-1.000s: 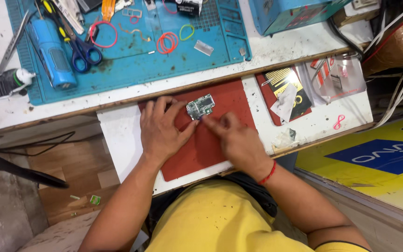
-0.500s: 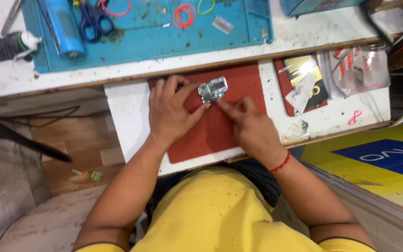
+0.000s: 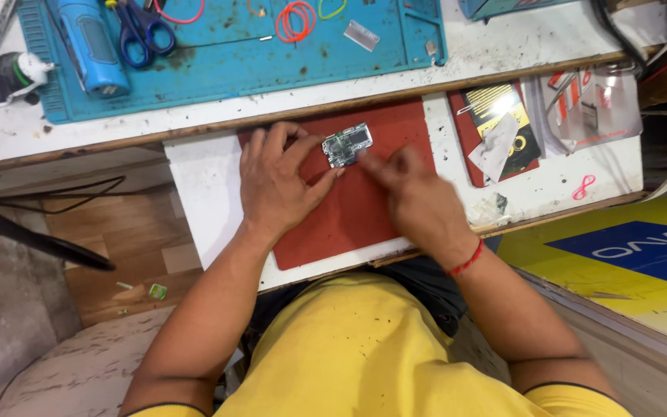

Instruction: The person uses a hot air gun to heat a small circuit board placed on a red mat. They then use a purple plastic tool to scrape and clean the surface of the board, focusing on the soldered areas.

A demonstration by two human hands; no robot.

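Fingers of my left hand [image 3: 278, 184] lie spread flat on the red mat [image 3: 349, 220] just above the middle of the frame, thumb and forefinger set against the left edge of a small circuit board [image 3: 347, 144], steadying it without closing round it. My right hand [image 3: 414, 197] comes in from the right, blurred, its fingers drawn together with the tips at the board's right edge; whether it pinches the board or some small tool I cannot tell. A red thread [image 3: 466, 261] circles that wrist. The board rests on the mat near its upper edge, and the mat lies on a white worktop [image 3: 194, 185]. To the right of the mat sit a dark card with yellow stripes [image 3: 503, 116] and a clear plastic packet [image 3: 592, 104]. Further up the frame, a blue work mat [image 3: 233, 54] carries blue-handled scissors [image 3: 139, 27], a blue cylindrical tool [image 3: 90, 42] at upper left, and orange rubber bands [image 3: 296, 19] at top centre. My yellow shirt [image 3: 364, 355] fills the bottom of the frame.
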